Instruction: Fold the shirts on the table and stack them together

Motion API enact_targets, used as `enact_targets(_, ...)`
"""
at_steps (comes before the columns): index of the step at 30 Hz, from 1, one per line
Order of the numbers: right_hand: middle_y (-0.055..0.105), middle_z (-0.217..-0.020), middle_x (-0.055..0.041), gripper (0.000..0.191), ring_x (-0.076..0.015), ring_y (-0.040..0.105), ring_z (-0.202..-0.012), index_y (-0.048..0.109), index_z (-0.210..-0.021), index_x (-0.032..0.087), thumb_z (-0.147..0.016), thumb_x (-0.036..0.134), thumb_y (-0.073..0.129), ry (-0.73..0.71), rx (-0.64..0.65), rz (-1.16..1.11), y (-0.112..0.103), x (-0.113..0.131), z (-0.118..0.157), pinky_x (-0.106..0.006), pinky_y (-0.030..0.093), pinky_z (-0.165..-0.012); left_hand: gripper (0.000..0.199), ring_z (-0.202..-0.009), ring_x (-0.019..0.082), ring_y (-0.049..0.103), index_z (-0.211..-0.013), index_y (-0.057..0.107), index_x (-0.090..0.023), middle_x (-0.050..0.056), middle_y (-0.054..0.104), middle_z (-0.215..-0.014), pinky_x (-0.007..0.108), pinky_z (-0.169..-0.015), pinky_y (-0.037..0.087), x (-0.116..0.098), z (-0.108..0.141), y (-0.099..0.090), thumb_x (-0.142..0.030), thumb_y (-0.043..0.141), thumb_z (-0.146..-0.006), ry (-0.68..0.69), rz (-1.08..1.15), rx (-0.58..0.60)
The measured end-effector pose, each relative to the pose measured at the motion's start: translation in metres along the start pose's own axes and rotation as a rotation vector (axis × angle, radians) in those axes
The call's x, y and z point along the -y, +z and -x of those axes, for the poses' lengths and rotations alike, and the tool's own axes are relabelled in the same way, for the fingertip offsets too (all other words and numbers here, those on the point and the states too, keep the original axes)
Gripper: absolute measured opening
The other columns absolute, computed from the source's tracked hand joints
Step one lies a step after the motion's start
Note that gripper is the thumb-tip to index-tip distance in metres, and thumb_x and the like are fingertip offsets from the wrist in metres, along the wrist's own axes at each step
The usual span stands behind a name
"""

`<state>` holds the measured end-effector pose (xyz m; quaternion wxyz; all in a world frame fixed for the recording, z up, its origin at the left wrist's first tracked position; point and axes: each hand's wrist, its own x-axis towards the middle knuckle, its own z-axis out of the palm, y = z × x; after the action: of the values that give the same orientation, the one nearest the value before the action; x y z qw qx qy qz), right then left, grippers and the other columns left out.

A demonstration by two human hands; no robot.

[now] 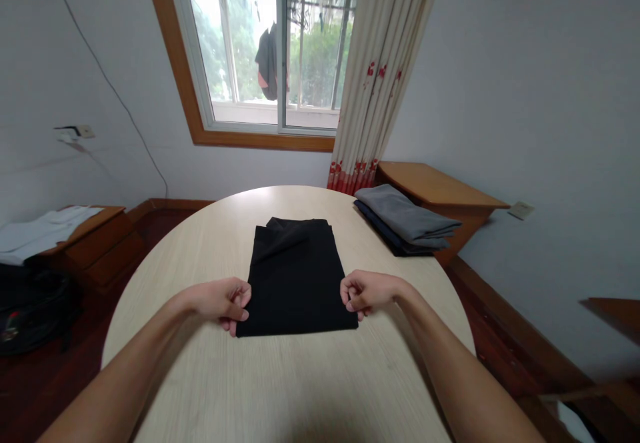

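Observation:
A folded black garment (300,283) lies on the round light-wood table (280,389), its near edge straight and its far end uneven, with a loose fold across the upper left. My left hand (230,303) is closed, pinching the garment's left side close to the near corner. On the opposite side, my right hand (363,293) grips the right edge near its corner, fingers curled. The exact kind of garment cannot be made out.
A stack of folded grey and dark clothes (407,216) sits at the table's far right. Behind it is a wooden desk (440,186), beside a curtain (380,63) and window. At left stand a low wooden cabinet (107,249) and a black bag (35,309).

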<state>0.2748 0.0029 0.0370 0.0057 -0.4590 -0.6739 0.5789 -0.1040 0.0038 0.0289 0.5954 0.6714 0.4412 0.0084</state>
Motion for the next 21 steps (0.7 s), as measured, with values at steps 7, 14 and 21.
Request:
enact_targets(7,0.073,-0.074,-0.0029,0.059,-0.0151,0.069,-0.061,0.065,-0.104,0.017,-0.065,0.058,0.084,0.037,0.224,-0.047,-0.009,0.009,0.023,-0.022,0.048,-0.055,0.054,-0.071,0.023,0.072,-0.089,0.058,-0.02,0.006,0.076,-0.08,0.027,-0.057,0.045,-0.016,0.021,-0.009,-0.064,0.081,-0.067,0.023,-0.009,0.335)
enact_targets(14,0.068,-0.084,-0.0044,0.037,-0.0145,0.059,-0.069,0.07,-0.101,0.015,-0.082,0.046,0.069,-0.346,-0.777,-0.014,-0.024,-0.024,-0.048,-0.026,0.046,-0.061,0.052,-0.09,0.027,0.066,-0.112,0.065,-0.02,0.008,0.07,-0.101,0.034,-0.074,0.047,-0.048,-0.04,0.018,-0.057,0.074,-0.075,0.19,-0.623,-0.77)
enact_targets(21,0.069,-0.096,-0.007,0.043,-0.0148,0.054,-0.069,0.07,-0.122,0.014,-0.084,0.032,0.062,-0.404,-0.934,0.146,-0.02,-0.018,-0.069,-0.032,0.047,-0.069,0.028,-0.085,0.025,0.066,-0.089,0.069,-0.02,0.007,0.072,-0.091,0.033,-0.072,0.049,-0.034,-0.063,-0.002,-0.044,0.054,-0.089,0.277,-0.396,-0.937)
